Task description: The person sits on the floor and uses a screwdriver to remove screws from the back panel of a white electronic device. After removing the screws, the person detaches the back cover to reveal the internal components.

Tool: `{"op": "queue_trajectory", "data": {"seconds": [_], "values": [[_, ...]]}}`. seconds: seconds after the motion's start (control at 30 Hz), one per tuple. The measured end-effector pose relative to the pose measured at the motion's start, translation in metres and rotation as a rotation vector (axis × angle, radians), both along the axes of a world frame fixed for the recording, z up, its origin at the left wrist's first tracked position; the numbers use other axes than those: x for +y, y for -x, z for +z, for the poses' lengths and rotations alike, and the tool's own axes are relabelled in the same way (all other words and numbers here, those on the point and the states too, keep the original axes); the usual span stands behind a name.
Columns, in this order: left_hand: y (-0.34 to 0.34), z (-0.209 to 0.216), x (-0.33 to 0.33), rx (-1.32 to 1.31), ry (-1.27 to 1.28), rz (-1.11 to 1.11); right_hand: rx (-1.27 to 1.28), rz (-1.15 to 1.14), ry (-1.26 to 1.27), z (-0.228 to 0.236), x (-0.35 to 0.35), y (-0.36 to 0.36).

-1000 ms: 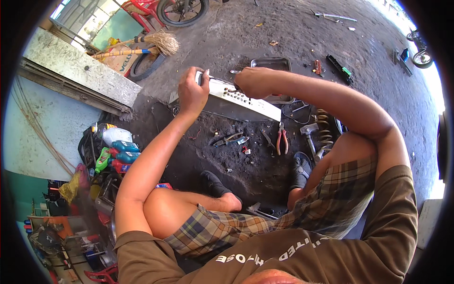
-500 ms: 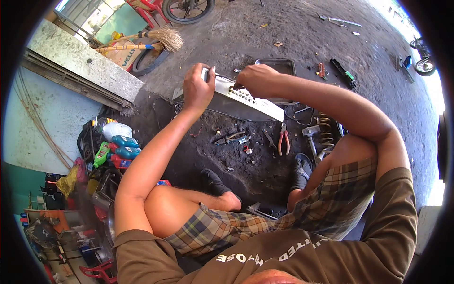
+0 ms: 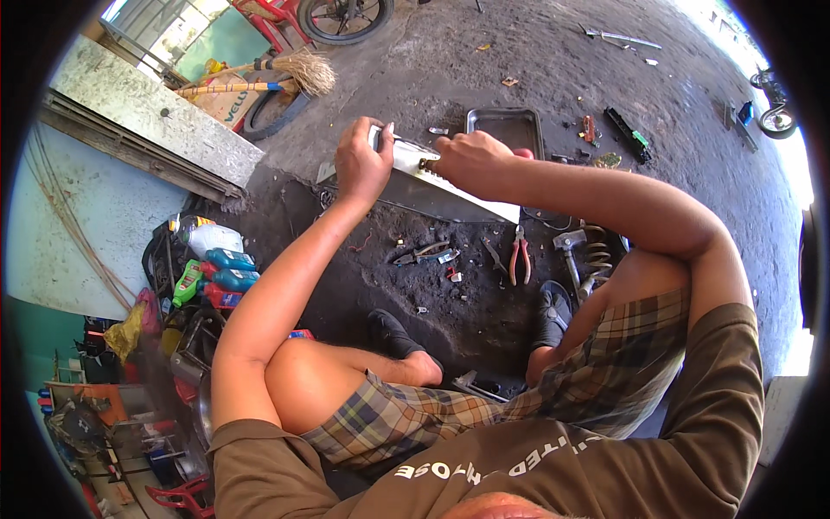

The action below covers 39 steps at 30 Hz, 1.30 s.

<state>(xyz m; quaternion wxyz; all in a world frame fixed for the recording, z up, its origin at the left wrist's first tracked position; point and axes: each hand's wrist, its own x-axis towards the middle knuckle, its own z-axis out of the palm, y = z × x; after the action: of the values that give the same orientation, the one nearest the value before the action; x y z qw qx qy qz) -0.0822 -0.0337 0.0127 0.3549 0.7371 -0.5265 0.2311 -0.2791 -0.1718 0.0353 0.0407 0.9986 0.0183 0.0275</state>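
Note:
A long, wedge-looking box (image 3: 432, 201) with a white panel (image 3: 403, 154) and a dark side lies slantwise on the ground ahead of me. My left hand (image 3: 363, 164) is closed around its far left end, thumb along the edge. Small posts or knobs (image 3: 424, 164) stand in a row on the white panel. Over that row is my right hand (image 3: 480, 162), its fingers bent and pinched together at the posts. What its fingertips hold is hidden. Red-handled pliers (image 3: 520, 258) lie by the box's right end, and another pair of pliers (image 3: 422, 253) lies nearer its middle.
A dark metal tray (image 3: 540, 130) sits beyond my right hand. A coil-spring shock absorber (image 3: 571, 246) lies by my right knee. Several bottles (image 3: 232, 279) stand at left, near a concrete ledge (image 3: 173, 112). A straw broom (image 3: 307, 71) and small parts lie farther off.
My right hand has turned and dropped slightly at the wrist, its fingertips staying at the posts. More of the tray shows now. My left hand keeps its grip.

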Motion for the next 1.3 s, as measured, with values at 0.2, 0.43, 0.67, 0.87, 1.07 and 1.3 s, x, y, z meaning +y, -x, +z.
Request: {"op": "queue_trajectory", "data": {"seconds": [0.2,0.43,0.67,0.87,1.07,1.3], "values": [[0.001,0.001,-0.002,0.02,-0.009,-0.004,-0.026,0.011,-0.214,-0.007,-0.016,-0.004],[0.004,0.002,-0.003,-0.01,-0.003,-0.015,0.033,0.015,-0.315,-0.005,-0.024,-0.007],[0.011,0.005,-0.006,0.005,-0.02,-0.032,0.018,-0.027,-0.364,-0.004,-0.026,-0.002],[0.008,0.003,-0.005,-0.003,-0.006,-0.026,0.085,-0.039,-0.374,0.0,-0.023,0.001],[0.003,0.0,0.005,0.027,-0.024,-0.024,0.08,-0.173,-0.383,-0.01,-0.054,0.002],[-0.002,-0.003,0.015,0.048,-0.026,-0.002,0.13,-0.398,-0.307,-0.057,-0.138,-0.01]]}}
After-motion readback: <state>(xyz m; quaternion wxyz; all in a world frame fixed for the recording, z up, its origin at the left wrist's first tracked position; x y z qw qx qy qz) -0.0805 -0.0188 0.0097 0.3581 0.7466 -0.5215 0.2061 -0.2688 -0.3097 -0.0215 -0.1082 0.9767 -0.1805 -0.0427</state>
